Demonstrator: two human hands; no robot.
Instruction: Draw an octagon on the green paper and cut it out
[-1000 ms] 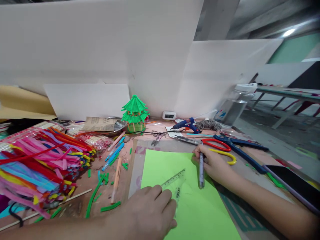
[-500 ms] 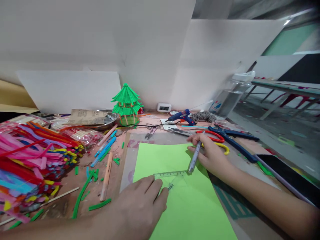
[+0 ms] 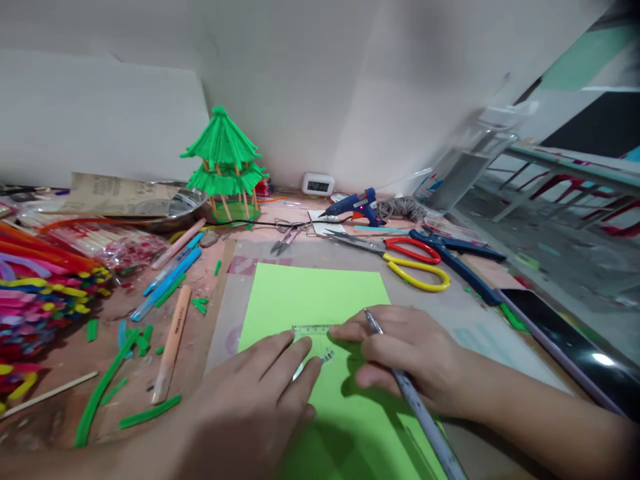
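My left hand (image 3: 260,393) lies flat, pinning the ruler (image 3: 313,331) on green paper (image 3: 310,293); my right hand (image 3: 405,350) grips the pen (image 3: 410,393) — crowded fingers could nudge the ruler askew.

A sheet of light green paper (image 3: 320,297) lies flat on the tabletop. A clear plastic ruler (image 3: 314,329) lies flat across the sheet, partly covered. A slim grey pen (image 3: 400,383) is tilted, its tip pointing away over the paper.
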